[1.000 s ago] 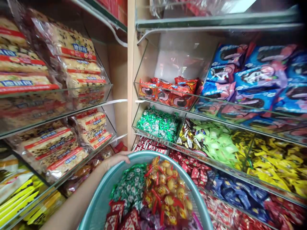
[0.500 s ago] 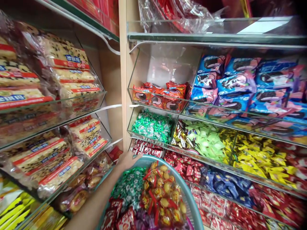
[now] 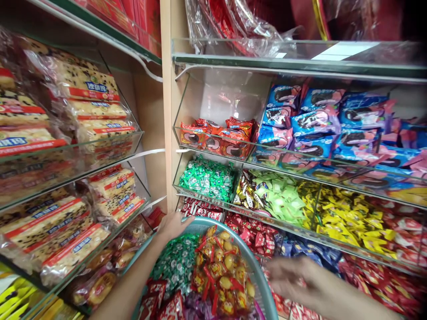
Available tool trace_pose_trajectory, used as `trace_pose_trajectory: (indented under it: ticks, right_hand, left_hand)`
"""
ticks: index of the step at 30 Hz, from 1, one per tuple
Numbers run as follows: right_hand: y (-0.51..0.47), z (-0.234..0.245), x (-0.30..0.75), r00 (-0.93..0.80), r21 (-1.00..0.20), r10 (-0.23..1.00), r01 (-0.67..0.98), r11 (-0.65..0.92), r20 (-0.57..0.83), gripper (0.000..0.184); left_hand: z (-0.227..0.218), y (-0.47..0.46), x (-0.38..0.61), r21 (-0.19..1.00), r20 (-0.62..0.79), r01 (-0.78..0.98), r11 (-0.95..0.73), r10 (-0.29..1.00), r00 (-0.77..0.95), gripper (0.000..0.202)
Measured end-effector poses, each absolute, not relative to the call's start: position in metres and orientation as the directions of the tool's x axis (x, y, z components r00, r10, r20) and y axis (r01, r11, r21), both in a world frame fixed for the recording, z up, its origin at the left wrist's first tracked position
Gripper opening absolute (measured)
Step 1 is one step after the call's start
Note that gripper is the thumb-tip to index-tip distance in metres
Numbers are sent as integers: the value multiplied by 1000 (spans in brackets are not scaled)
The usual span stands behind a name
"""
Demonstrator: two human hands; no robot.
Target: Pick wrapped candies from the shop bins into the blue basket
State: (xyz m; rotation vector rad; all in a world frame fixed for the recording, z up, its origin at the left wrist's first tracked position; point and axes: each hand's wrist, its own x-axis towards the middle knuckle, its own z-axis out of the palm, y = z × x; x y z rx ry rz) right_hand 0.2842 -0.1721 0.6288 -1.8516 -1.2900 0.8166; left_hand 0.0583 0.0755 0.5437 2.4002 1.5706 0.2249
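Glass shelves (image 3: 300, 66) behind, stocked with sweets (image 3: 207, 180). Basket (image 3: 266, 282) at 6 o'clock, loaded. Left hand (image 3: 171, 227) grips its rim at 11 o'clock, presumably steadying the load. Right hand (image 3: 295, 278), at the basket's 3 o'clock, blurred; grip and contact cannot be told.

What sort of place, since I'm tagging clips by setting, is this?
Likely a sweet or snack shop: green-wrapped sweets, yellow-wrapped sweets and blue snack packets are displayed in bulk, sorted by kind.

two bare forearms (image 3: 128, 279), bare wrists (image 3: 160, 240), bare fingers (image 3: 280, 272)
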Motion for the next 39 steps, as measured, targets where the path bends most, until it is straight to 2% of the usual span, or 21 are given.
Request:
trace_pose_trajectory:
  ticks: [2,4,6,8,10,12,17,25,30,33,36,39]
  right_hand:
    - [-124,662,281,4,-681,996,729,61,92,28]
    - [-73,689,269,-141,-420,968,881,219,208,28]
    - [-28,703,255,-198,-117,945,965,234,260,25]
    - [6,705,245,-202,129,950,976,175,237,23]
    - [28,699,240,-180,273,960,955,117,216,21]
    - [42,691,241,-155,324,960,943,74,233,21]
    - [60,677,246,-90,313,953,950,-5,288,28]
    - [67,669,248,-113,313,945,950,12,307,30]
    - [67,670,252,-58,251,932,967,-36,357,34]
    - [66,673,254,-7,114,913,992,-44,409,31]
    - [60,677,256,52,-133,890,991,9,454,26]
    - [43,679,250,70,-374,863,916,143,501,23]
  left_hand:
    - [545,73,57,319,-17,874,-368,919,393,70]
    - [546,72,56,329,-14,873,-359,923,385,69]
    - [547,71,55,328,-5,872,-364,922,387,69]
    - [547,72,54,313,2,870,-381,916,401,70]
    - [547,74,54,296,10,865,-405,907,421,71]
    - [546,76,55,281,21,862,-422,901,434,72]
    - [544,81,60,271,20,865,-422,901,433,75]
    - [545,82,62,373,-4,866,-333,933,360,71]
    - [545,81,61,375,-4,868,-325,936,352,68]
    - [545,82,59,347,8,864,-364,923,386,70]
    - [544,83,58,322,24,860,-395,912,410,73]
    - [542,82,59,376,21,852,-364,923,385,71]
